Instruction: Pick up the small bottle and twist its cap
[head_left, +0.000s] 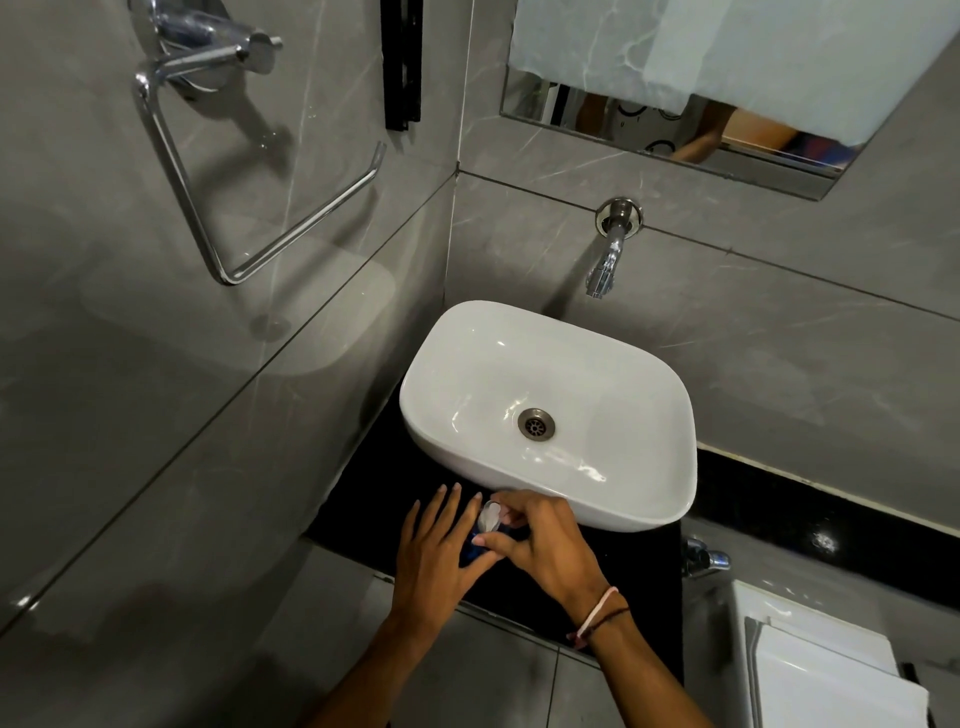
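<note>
A small bottle (475, 548) with a dark blue body and a pale translucent cap (489, 517) is held between both hands over the black counter (363, 499), just in front of the white basin. My right hand (550, 545) pinches the cap end with thumb and fingers. My left hand (434, 551) supports the blue body from the left, its fingers stretched out and spread. Most of the bottle is hidden by the hands.
The white basin (670, 499) sits on the counter right behind the hands. A chrome tap (605, 260) juts from the wall above it. A chrome towel ring (228, 197) hangs on the left wall. A white toilet tank (821, 670) stands at lower right, a mirror (670, 140) above.
</note>
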